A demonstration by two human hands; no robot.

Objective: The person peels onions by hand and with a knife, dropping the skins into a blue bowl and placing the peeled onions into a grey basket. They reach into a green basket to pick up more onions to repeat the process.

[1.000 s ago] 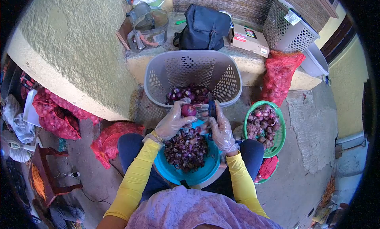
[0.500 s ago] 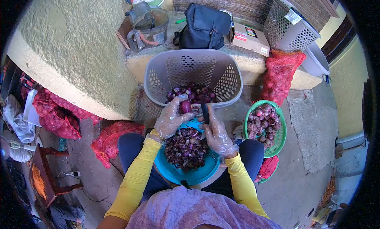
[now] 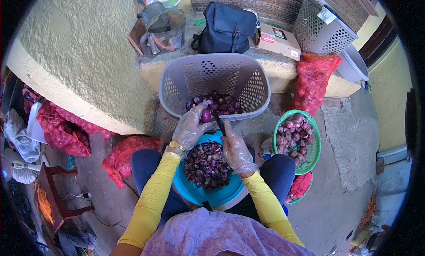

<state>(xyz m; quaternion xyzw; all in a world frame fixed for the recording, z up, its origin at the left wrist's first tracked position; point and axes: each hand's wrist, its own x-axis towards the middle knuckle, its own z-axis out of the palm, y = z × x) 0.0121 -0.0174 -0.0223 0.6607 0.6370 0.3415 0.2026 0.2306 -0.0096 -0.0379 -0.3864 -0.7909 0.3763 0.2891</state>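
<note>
In a clear plastic glove, my left hand (image 3: 191, 127) is closed around a peeled red onion (image 3: 206, 115) near the front rim of the grey basket. My right hand (image 3: 237, 149), gloved too, grips a dark knife (image 3: 219, 125) whose upper end points up toward the onion. Below both hands, between my knees, a blue basin (image 3: 186, 192) holds a heap of onion skins and trimmings (image 3: 208, 167). Shiny purple onions (image 3: 223, 104) lie at the bottom of the grey perforated basket (image 3: 261, 106) in front of me.
To the right stands a green basket (image 3: 317, 152) of unpeeled onions, with a red mesh sack (image 3: 313, 85) behind it. More red sacks (image 3: 133, 156) lie at left near a small wooden stool (image 3: 56, 196). A black backpack (image 3: 226, 30) and a cardboard box (image 3: 280, 41) rest on the ledge.
My right hand has turned the knife, so its upper end now leans left toward the onion. The left hand has shifted slightly, still holding the onion.
</note>
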